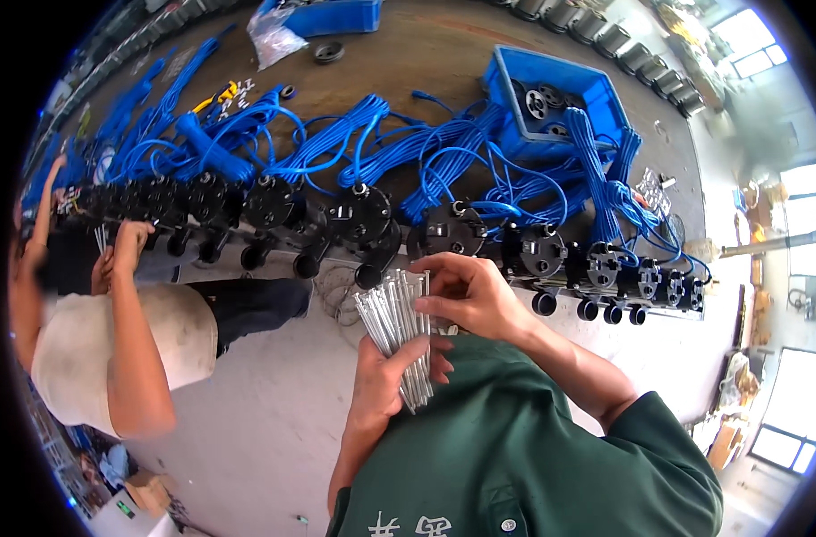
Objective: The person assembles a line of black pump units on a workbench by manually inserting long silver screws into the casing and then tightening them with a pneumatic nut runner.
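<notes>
A thick bundle of long silvery bolts [392,313] stands slightly tilted in front of my green shirt. My left hand [378,380] is closed round its lower part, with the thumb across the front. At the bundle's upper right, my right hand [479,297] has thumb and index finger pinched on a bolt at the edge; the exact grip is partly hidden. Just beyond my hands, a row of black round housings [455,231] lines the near edge of the workbench. Several have a short black pipe stub [544,303] pointing toward me.
Coiled blue cables [336,143] lie across the workbench [408,63] behind the housings. A blue bin [524,143] holds round metal parts. To the left, a co-worker in a light shirt [130,353] holds thin rods at the same bench. Metal cylinders [614,40] stand along the far side.
</notes>
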`<control>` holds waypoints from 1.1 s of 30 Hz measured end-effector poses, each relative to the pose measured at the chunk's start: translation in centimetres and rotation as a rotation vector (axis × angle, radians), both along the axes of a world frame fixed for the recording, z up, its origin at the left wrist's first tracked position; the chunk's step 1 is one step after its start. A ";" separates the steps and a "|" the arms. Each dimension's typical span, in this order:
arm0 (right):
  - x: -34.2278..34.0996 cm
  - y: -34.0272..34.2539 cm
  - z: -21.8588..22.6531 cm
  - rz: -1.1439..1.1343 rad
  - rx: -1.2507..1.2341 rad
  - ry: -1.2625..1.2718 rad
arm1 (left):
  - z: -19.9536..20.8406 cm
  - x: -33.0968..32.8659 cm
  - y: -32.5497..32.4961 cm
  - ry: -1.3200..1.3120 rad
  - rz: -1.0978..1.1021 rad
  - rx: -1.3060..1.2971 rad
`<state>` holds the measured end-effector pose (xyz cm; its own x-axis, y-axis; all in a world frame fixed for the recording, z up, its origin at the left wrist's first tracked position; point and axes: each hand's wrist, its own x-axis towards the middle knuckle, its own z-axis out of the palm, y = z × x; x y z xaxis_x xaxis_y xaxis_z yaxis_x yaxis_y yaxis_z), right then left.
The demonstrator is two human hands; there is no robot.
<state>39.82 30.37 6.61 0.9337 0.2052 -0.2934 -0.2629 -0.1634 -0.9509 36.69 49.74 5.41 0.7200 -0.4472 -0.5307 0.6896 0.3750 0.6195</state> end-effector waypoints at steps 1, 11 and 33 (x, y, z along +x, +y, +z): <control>-0.2 -0.5 0.1 -0.009 -0.010 0.003 | 0.1 0.1 -0.4 0.004 -0.011 0.013; -1.4 -3.1 -1.0 -0.189 0.126 0.055 | -0.5 0.6 -2.0 0.031 -0.070 -0.009; -1.2 -3.5 -2.8 -0.060 0.129 -0.064 | -0.6 0.1 -1.7 0.092 -0.122 -0.064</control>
<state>38.61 26.90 3.84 0.9614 0.1803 -0.2078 -0.2068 -0.0245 -0.9781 36.74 48.01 4.78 0.6076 -0.5634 -0.5598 0.7854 0.3213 0.5291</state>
